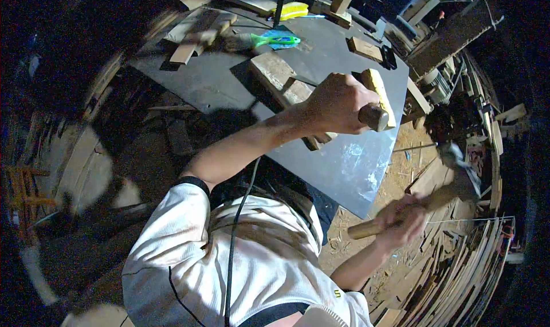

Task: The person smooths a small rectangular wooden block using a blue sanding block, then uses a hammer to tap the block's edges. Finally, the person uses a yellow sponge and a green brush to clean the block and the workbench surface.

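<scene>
My left hand is closed in a fist over the metal-topped table. Its grip is on what looks like a chisel, whose round wooden handle end sticks out of the fist; the blade is hidden. Beside the fist is a pale wood piece. Under the left wrist and forearm lies a notched wooden block. Off the table's right edge, my right hand is wrapped round the wooden handle of a hatchet. Its grey metal head is blurred and points away to the right.
On the table lie a green-handled brush, a yellow brush-like thing, several wood offcuts and a small block. Long wood strips are piled at right. A black cord hangs down my front.
</scene>
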Demonstrator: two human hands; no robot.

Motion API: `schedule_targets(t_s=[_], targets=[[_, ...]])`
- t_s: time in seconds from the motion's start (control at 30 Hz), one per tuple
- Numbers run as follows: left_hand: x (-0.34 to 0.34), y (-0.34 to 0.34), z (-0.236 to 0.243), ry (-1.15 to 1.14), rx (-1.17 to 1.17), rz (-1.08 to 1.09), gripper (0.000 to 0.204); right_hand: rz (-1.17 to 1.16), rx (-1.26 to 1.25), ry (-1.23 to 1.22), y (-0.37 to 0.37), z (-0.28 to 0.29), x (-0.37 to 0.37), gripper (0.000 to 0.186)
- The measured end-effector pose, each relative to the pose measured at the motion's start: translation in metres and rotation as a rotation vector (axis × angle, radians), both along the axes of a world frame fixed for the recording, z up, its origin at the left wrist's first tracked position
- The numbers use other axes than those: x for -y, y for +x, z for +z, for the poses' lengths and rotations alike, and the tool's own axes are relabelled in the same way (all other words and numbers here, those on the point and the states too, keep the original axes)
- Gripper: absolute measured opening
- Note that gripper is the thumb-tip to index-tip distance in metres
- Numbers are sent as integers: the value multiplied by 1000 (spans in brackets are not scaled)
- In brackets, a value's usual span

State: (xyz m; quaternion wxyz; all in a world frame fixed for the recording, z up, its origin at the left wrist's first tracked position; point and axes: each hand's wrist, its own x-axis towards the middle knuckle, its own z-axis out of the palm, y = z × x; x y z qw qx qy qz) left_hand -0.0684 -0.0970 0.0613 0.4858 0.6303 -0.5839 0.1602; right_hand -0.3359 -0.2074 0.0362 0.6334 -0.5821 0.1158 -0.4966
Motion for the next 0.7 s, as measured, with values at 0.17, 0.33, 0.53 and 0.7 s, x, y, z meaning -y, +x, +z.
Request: schedule_targets(t_s=[0.17,0.33,0.53,0.7], targets=[[-2,-3,-3,34,21,25,23,123,284,-240,-11,62,-13,37],[-2,4,-5,2,53,45,22,297,350,-374,-8,73,-13,35],[-9,5,1,-36,34,38,19,283,330,-414,-11,71,-15,39],[-9,0,-1,-16,6,54,21,304,320,-425,-8,78,-24,41]])
